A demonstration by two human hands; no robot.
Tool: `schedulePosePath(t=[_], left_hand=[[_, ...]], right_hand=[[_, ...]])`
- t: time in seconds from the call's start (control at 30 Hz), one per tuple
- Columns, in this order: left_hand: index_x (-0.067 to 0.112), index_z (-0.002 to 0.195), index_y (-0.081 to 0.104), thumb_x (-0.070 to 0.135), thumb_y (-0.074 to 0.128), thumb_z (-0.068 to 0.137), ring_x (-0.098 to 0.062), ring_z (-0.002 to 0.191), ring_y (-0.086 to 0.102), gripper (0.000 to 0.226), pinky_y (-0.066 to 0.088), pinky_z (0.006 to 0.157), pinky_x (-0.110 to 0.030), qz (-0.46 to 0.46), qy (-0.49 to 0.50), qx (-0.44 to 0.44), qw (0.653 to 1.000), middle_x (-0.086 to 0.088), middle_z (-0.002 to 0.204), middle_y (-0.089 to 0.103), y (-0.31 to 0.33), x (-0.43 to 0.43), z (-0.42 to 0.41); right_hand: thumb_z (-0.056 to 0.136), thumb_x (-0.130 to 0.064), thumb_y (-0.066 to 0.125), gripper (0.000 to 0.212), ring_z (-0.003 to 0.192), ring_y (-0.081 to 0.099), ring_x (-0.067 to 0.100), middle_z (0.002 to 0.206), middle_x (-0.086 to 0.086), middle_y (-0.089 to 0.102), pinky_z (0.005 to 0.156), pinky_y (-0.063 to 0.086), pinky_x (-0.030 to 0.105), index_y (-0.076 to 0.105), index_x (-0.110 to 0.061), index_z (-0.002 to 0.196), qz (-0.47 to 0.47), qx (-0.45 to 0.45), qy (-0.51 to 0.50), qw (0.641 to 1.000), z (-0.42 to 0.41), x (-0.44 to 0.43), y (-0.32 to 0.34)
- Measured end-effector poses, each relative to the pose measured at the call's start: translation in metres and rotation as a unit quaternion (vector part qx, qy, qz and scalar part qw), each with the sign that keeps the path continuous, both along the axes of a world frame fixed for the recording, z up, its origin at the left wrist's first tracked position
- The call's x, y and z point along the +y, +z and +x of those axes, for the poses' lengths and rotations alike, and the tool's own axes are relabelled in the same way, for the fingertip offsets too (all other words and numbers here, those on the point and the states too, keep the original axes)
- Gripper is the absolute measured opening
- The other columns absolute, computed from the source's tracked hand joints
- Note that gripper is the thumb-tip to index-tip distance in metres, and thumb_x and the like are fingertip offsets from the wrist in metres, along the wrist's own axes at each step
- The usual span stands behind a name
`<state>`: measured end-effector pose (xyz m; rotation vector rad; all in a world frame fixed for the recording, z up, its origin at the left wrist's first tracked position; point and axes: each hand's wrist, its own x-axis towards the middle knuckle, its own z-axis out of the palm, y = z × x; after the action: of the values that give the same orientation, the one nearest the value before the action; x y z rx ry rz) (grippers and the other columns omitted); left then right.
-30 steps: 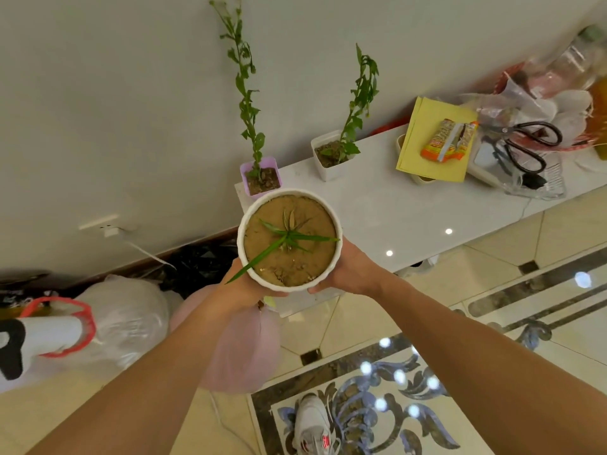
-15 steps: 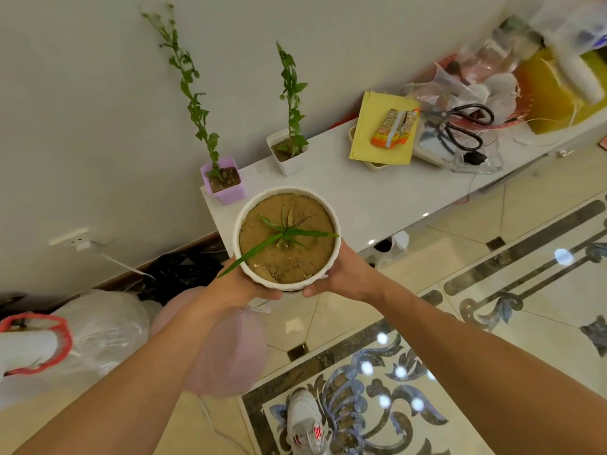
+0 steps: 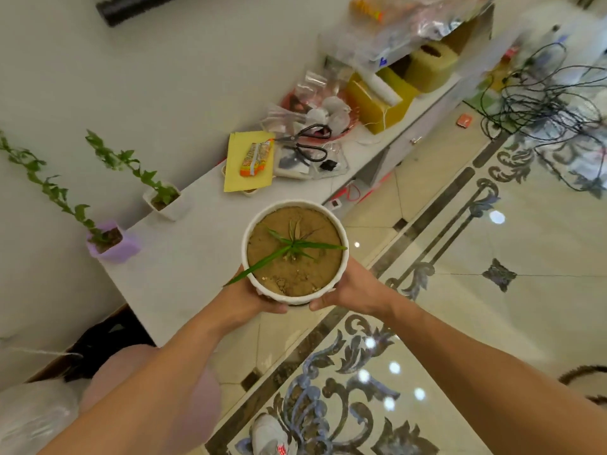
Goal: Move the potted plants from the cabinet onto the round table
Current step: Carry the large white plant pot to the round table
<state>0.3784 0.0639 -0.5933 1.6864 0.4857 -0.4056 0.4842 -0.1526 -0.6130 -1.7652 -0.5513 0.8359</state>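
Round white pot (image 3: 262, 287) at frame centre, clasped between left hand (image 3: 249, 300) and right hand (image 3: 353, 290); purple pot (image 3: 113, 246) and square white pot (image 3: 169, 206) on counter (image 3: 184, 257) at left

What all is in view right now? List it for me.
round pot: 1, white, sandy soil and small green plant, held off the cabinet edge
square pot: 1, purple, cabinet's near end
square pot: 1, white, behind the purple
cabinet: 1, white, along wall
scissors: 1, black, mid-cabinet
pad: 1, yellow, beside scissors
cables: black tangle, far right
shoe: 1, grey, floor
left hand: holds pot
right hand: holds pot
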Motion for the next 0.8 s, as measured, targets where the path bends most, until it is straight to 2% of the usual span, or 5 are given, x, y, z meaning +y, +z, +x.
schedulePosePath(t=[0.13,0.23,0.37,0.5,0.8], left_hand=[[0.033,0.122,0.065,0.004,0.093,0.058,-0.013,0.115,0.063,0.076,0.055,0.093,-0.034,0.003,-0.088,0.0,0.996,0.01,0.119,0.071,0.011,-0.095,0.035],[0.03,0.119,0.066,-0.002,0.091,0.061,-0.007,0.107,0.064,0.071,0.055,0.078,-0.018,0.0,-0.141,-0.011,0.99,0.014,0.115,0.07,0.02,-0.176,0.056],[0.03,0.126,0.065,0.022,0.096,0.053,-0.007,0.108,0.067,0.08,0.059,0.085,-0.029,0.01,-0.236,-0.028,0.971,0.01,0.118,0.071,0.032,-0.296,0.074],[0.031,0.12,0.064,0.0,0.093,0.057,0.006,0.093,0.067,0.076,0.053,0.067,-0.009,0.004,-0.303,-0.029,0.953,0.017,0.106,0.072,0.04,-0.412,0.076],[0.022,0.13,0.058,-0.011,0.082,0.071,0.014,0.089,0.065,0.072,0.052,0.062,-0.008,-0.04,-0.472,-0.007,0.881,0.012,0.113,0.067,0.041,-0.652,0.035]], right_hand=[[0.056,-0.021,0.1,0.123,0.138,0.051,0.016,0.15,-0.001,0.052,0.112,0.048,0.044,0.03,-0.016,0.157,-0.005,-0.013,-0.065,0.998,0.003,-0.104,0.016],[0.06,-0.016,0.099,0.118,0.135,0.051,0.006,0.149,-0.002,0.051,0.108,0.048,0.024,0.031,-0.017,0.156,-0.01,-0.022,-0.129,0.991,-0.003,-0.192,0.026],[0.059,-0.013,0.099,0.116,0.132,0.053,0.007,0.148,-0.001,0.05,0.102,0.052,0.02,0.032,-0.019,0.155,-0.008,-0.033,-0.233,0.972,-0.027,-0.316,0.037],[0.06,-0.012,0.098,0.112,0.128,0.055,0.004,0.145,-0.003,0.053,0.092,0.053,0.015,0.036,-0.019,0.153,-0.023,-0.027,-0.312,0.949,-0.065,-0.429,0.042],[0.059,-0.005,0.096,0.11,0.128,0.06,0.011,0.142,-0.005,0.06,0.096,0.057,0.028,0.039,-0.018,0.153,-0.043,0.012,-0.482,0.875,-0.184,-0.638,0.039]])
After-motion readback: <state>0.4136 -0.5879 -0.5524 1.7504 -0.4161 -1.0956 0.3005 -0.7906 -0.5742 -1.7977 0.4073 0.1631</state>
